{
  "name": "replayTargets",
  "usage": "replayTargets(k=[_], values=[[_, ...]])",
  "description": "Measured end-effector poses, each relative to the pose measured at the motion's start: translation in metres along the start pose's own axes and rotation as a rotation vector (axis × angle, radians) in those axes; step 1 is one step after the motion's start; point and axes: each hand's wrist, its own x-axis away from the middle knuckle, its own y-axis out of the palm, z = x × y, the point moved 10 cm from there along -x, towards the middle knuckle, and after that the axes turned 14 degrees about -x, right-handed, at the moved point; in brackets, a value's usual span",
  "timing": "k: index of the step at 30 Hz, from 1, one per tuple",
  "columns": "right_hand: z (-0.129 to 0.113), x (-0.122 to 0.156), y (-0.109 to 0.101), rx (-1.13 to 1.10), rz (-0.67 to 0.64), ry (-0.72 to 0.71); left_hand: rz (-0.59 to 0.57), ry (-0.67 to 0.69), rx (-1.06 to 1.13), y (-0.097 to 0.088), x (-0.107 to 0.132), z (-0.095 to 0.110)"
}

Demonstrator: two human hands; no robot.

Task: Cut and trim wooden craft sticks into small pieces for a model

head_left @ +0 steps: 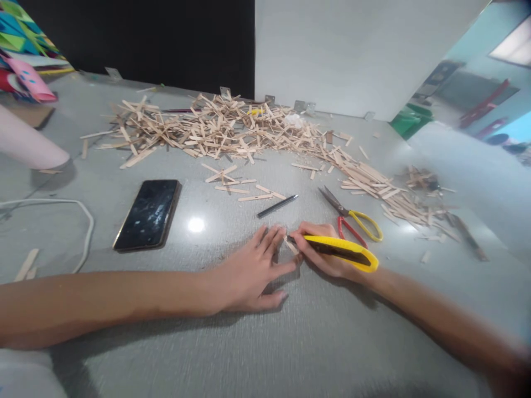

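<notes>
My right hand (pixel 321 251) is closed around a yellow and black utility knife (pixel 340 251), its tip pointing left and down. At that tip lies a short piece of wooden stick (pixel 292 246) on the grey table. My left hand (pixel 257 268) rests on the table, the index and middle fingertips at the stick's two ends, holding it down; its thumb is stretched out apart. Just beyond my hands are a dark pen (pixel 277 206) and a pair of scissors (pixel 343 211) with one yellow and one red handle. The stick's ends are partly hidden by my fingers.
A long heap of wooden sticks (pixel 215 132) spreads across the back, trailing right. A black phone (pixel 147 215) and a white cable (pixel 89 221) lie left. A pale cylinder (pixel 33 141) stands far left. Black and white panels (pixel 323 55) rise behind. A flat blade-like tool (pixel 468 237) lies right.
</notes>
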Motion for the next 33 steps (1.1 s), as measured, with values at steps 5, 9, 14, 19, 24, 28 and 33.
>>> replayTargets(k=[5,9,14,19,24,28,33], values=[[0.000,0.000,0.000,-0.001,-0.019,-0.018,-0.019,-0.007,0.024,0.001,0.000,-0.001],[0.001,0.001,-0.001,0.008,-0.014,-0.030,-0.052,-0.012,0.024,0.002,-0.002,-0.002],[0.004,0.001,0.000,0.010,-0.018,-0.016,-0.069,-0.015,0.012,0.002,-0.003,-0.001],[0.007,0.001,-0.001,0.053,-0.010,0.014,-0.038,-0.009,0.002,0.002,-0.001,0.000],[0.010,0.002,-0.005,-0.040,0.025,0.095,0.016,0.025,-0.030,0.002,0.000,-0.001],[0.015,0.008,-0.010,-0.110,0.081,0.141,0.059,0.040,-0.122,0.002,0.001,0.000],[0.040,0.018,-0.029,-0.303,0.345,0.242,0.111,-0.029,-0.195,-0.004,0.001,-0.003]])
